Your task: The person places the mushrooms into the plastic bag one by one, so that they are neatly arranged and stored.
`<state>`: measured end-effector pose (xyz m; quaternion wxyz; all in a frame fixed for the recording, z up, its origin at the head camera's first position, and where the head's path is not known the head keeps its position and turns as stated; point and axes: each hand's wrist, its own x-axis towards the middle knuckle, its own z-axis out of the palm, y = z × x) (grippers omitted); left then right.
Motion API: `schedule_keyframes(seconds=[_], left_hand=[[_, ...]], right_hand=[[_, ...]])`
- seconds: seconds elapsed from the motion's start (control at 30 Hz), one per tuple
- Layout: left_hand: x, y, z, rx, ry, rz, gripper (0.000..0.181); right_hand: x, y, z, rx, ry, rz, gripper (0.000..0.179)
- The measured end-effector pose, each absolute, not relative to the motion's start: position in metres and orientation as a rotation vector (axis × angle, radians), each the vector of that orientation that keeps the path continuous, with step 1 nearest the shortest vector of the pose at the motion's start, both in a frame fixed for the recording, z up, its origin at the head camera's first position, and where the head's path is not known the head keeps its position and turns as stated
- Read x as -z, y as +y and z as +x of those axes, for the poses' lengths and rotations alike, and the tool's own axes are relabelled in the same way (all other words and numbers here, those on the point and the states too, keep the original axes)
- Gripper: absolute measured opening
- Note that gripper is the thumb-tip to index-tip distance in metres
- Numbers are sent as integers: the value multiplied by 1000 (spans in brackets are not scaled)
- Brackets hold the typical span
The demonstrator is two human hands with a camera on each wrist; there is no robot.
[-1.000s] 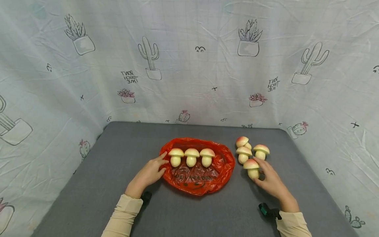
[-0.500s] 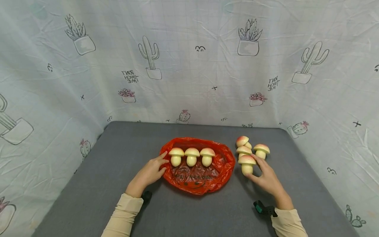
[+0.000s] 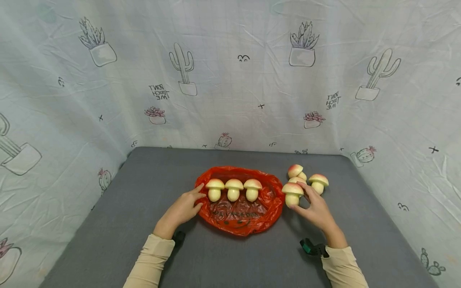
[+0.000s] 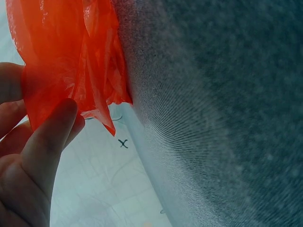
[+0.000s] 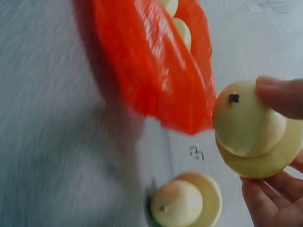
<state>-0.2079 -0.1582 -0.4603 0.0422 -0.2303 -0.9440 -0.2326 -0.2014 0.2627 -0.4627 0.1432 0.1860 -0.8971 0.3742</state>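
My right hand (image 3: pixel 317 210) holds a toy mushroom (image 3: pixel 292 189) with a pinkish cap and cream stem, just off the right rim of a red plastic bag (image 3: pixel 268 224). In the right wrist view, thumb and fingers grip this mushroom (image 5: pixel 246 118) from either side, its stem end facing the camera. Three similar mushrooms (image 3: pixel 234 190) lie in a row inside the opened bag. My left hand (image 3: pixel 183 208) is at the bag's left rim. The left wrist view shows its thumb and fingers pinching the red plastic (image 4: pixel 57 52).
Beyond my right hand, more mushrooms lie on the grey table (image 3: pixel 144 208), one with a red-tinged cap (image 3: pixel 295 171) and another (image 3: pixel 319 183) farther right. One between them and the held mushroom is partly hidden. A white cactus-print cloth (image 3: pixel 230 80) stands behind and at both sides.
My right hand has carried the mushroom leftward from beside the loose group to the bag's right rim. The left hand stays at the left rim.
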Motion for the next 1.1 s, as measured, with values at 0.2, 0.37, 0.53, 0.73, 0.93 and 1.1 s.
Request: schedule_keyframes(seconds=[0.2,0.37,0.53,0.73,0.93,1.1], left_hand=[[461,-158,-207,712,-2895,-698,31],[461,-158,-207,707,-2892,-696,31],[462,-158,-207,711,-2894,-690,31],[461,-158,-207,718,-2894,-684,31],[461,-158,-207,720,-2902,-682,31],[461,-158,-207,721,-2898,-686,31]], right_hand=[[463,244,-208,-1077,-2604,564,75],[463,228,-214,-1117,-2669,557,75],[463,216,-219,-1091,-2698,534,76],[469,206,-227,-1024,-2697,566,77],[478,199,-232,-962,-2681,574,74],[483,196,-235,-940,-2690,545,73]])
